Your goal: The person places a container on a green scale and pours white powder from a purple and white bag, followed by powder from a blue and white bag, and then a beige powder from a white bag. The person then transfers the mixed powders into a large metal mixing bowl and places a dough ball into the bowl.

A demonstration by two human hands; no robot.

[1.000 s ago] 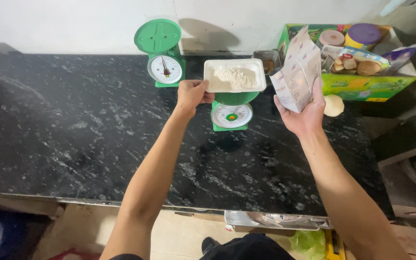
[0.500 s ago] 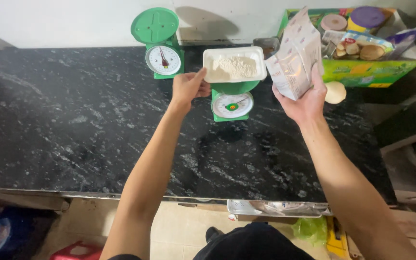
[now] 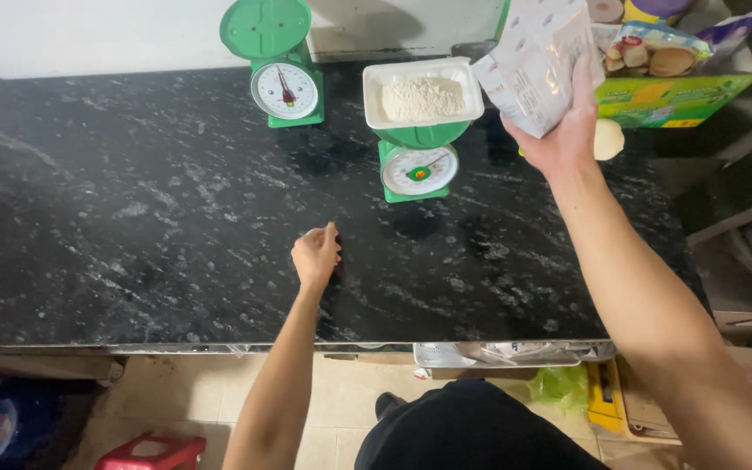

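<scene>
My right hand (image 3: 567,130) is raised at the right and grips a silvery white pouch (image 3: 534,61), tilted beside a white tray (image 3: 374,83) of pale flour. The tray rests on a green dial scale (image 3: 418,161) on the black speckled counter (image 3: 132,226). My left hand (image 3: 316,256) rests on the counter in front of that scale, fingers curled, with nothing in it. A second green dial scale (image 3: 278,63) with an empty round pan stands further back to the left.
A green and yellow cardboard box (image 3: 681,87) with packets and jars sits at the back right, a pale round item (image 3: 608,139) beside it. Below the counter edge are a red stool (image 3: 154,451), a green bag (image 3: 559,387) and a yellow thing on the tiled floor.
My left hand has left the tray's edge and come down toward me onto the counter. The right hand still holds the pouch, now closer over the tray's right side.
</scene>
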